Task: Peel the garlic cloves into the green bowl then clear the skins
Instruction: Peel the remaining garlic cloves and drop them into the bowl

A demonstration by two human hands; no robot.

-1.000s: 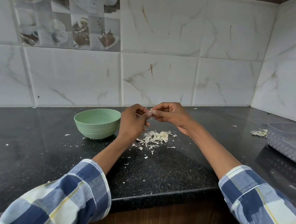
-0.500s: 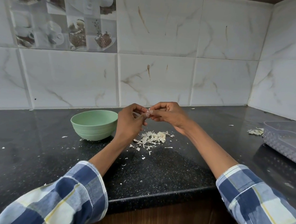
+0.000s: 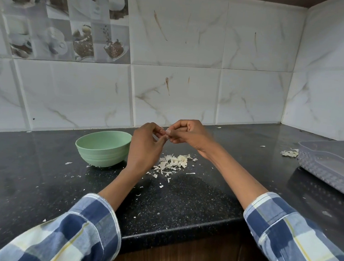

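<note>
Blue-white checked sleeves (image 3: 75, 235), yellow lines

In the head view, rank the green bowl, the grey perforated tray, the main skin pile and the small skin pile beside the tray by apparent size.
1. Grey perforated tray, though cut off by the frame edge.
2. Green bowl.
3. Main skin pile, below the hands.
4. Small skin pile beside the tray.

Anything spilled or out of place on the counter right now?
Garlic skins lie piled beside the green bowl, flecks scattered across the counter. A stray clump sits by the grey basket.
</note>
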